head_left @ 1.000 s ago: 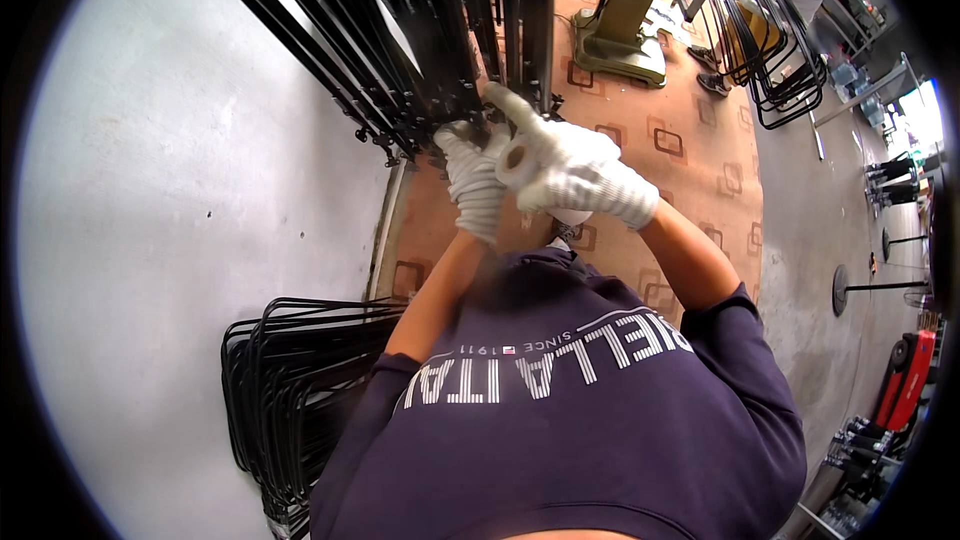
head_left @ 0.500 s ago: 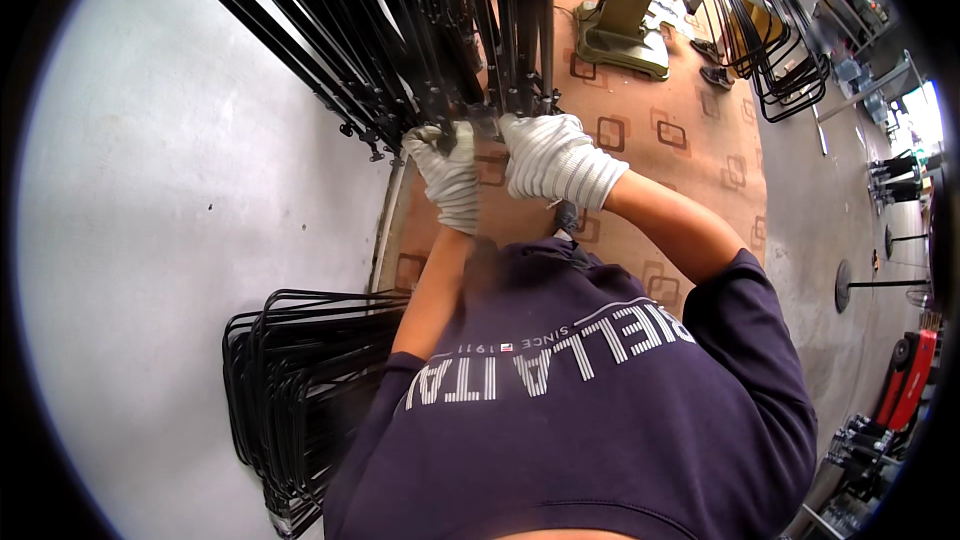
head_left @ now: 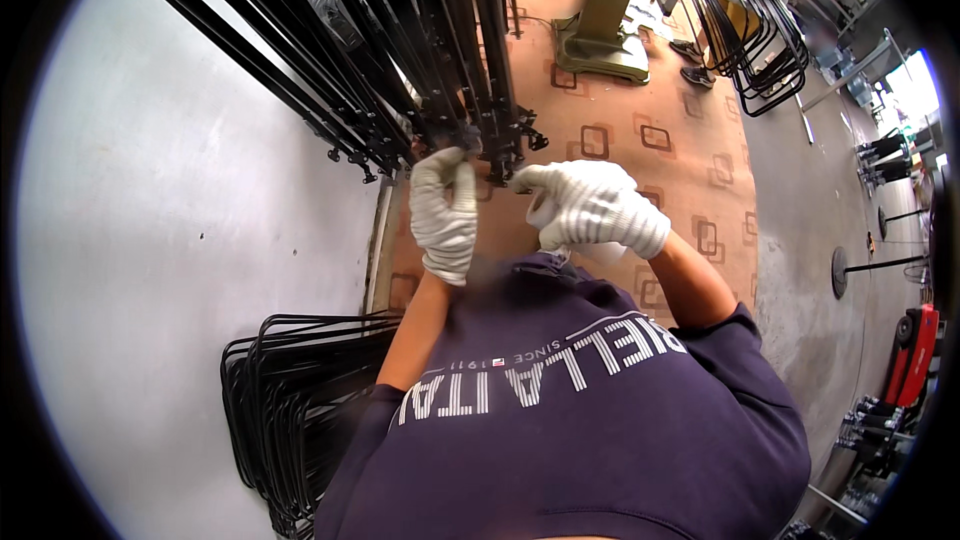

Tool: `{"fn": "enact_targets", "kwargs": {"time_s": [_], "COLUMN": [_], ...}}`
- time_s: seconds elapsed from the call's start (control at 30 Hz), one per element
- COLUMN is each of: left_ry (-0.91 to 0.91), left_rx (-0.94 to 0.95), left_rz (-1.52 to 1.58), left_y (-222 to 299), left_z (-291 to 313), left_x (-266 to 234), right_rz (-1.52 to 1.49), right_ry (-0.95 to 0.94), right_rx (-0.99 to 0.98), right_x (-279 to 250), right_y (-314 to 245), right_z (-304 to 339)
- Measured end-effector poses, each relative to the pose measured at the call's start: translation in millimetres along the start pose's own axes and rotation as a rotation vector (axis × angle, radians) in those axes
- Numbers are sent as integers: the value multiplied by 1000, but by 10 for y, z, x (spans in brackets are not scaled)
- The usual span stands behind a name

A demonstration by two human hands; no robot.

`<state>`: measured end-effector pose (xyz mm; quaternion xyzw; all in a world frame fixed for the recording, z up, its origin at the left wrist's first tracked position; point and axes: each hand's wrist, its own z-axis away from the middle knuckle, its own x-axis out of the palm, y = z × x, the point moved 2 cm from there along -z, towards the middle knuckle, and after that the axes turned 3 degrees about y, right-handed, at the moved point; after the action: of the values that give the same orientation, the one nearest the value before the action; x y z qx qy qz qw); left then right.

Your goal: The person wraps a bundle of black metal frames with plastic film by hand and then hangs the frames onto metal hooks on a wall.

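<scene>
Black metal tubes (head_left: 345, 40) with small fittings at their lower ends stand bunched ahead of me. My left hand (head_left: 443, 220), in a white knitted glove, is raised at these ends with its fingers curled and the fingertips close together. What they pinch, if anything, is too blurred to make out. To the right, my right hand (head_left: 598, 205), gloved alike, is bent around a white roll-like thing (head_left: 605, 252), mostly hidden by the glove. Its fingertips point toward the fittings of the right-hand tubes, a small gap away.
Bent black tube frames (head_left: 300, 410) are stacked low at left against a pale wall (head_left: 190, 240). An olive machine base (head_left: 605, 50) stands on the patterned orange floor covering (head_left: 690, 180). More black frames (head_left: 770, 70) hang at far right, near a red machine (head_left: 912, 355).
My right hand has drawn back from the tube ends, down and to the right, and the white thing now shows under it. My left hand has dropped slightly. The right-hand tubes sit further left.
</scene>
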<state>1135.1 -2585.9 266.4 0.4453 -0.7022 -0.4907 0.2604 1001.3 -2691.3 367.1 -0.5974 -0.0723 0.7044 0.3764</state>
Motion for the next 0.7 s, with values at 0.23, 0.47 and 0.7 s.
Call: {"fn": "enact_targets", "kwargs": {"time_s": [0.23,0.47,0.7], "left_ry": [-140,-148,-175], "left_rx": [72,-107,-300], "left_rz": [-175,-179,505], "left_y": [316,242,-46], "left_z": [-105,-278,-254], "left_x": [308,572,585], "right_rz": [-395,-417,-397], "right_ry": [251,309,231], "right_rx": [132,89,79], "right_x": [-59,77,63], "right_y": [128,272,246], "right_z": [160,-4,-96]}}
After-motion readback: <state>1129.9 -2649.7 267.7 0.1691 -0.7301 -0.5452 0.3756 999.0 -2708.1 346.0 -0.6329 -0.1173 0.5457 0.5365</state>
